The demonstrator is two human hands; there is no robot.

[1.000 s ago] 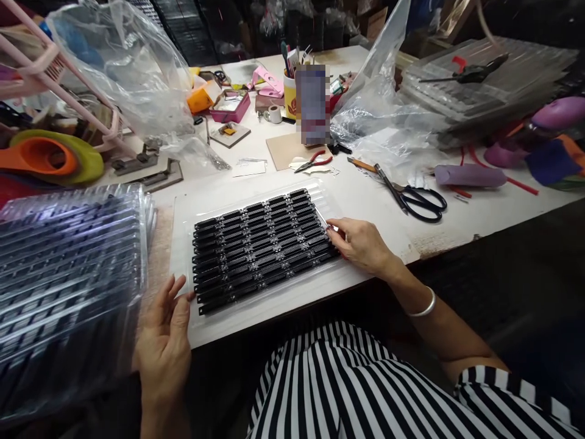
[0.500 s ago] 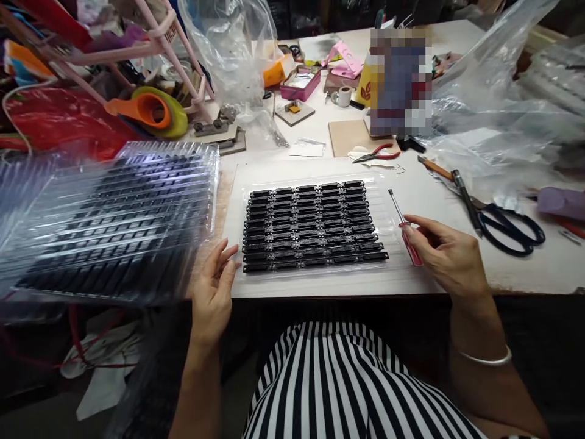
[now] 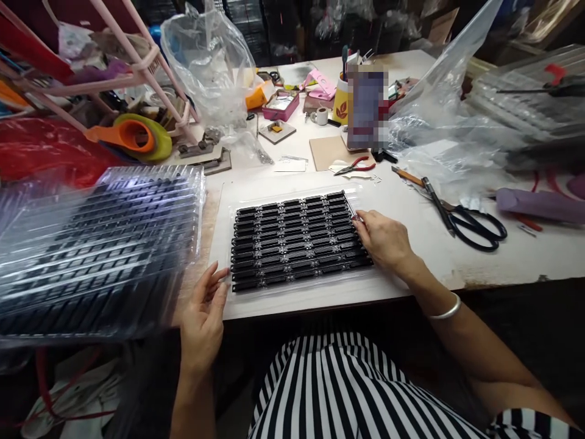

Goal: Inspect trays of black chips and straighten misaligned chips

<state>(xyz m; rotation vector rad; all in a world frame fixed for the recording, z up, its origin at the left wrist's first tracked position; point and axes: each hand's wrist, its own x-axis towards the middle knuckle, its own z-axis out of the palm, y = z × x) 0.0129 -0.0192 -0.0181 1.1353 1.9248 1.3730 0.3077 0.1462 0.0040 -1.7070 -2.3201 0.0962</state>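
Note:
A clear plastic tray (image 3: 299, 286) lies on the white table in front of me, filled with several rows of black slotted strips (image 3: 292, 244). My left hand (image 3: 205, 299) is at the tray's lower left edge, fingers loosely bent and apart, the fingertips touching or nearly touching the rim. Over the tray's right side, my right hand (image 3: 384, 241) is closed around a small screwdriver (image 3: 350, 206). Its metal shaft points up and left toward the top right strip, while most of the handle is hidden in my fingers. Whether the tip touches a strip, I cannot tell.
Left of the tray is a blurred stack of filled clear trays (image 3: 114, 244). Behind lie red-handled pliers (image 3: 354, 166), a tan board (image 3: 326, 152) and a pink box (image 3: 281, 107). Dark scissors (image 3: 478, 225) and a cutter knife (image 3: 409, 177) rest at right, near plastic bags (image 3: 439, 140).
My right hand has carried the screwdriver left, from beside the tray to over its right edge. My left hand stays at the tray's left edge. The whole view has shifted slightly.

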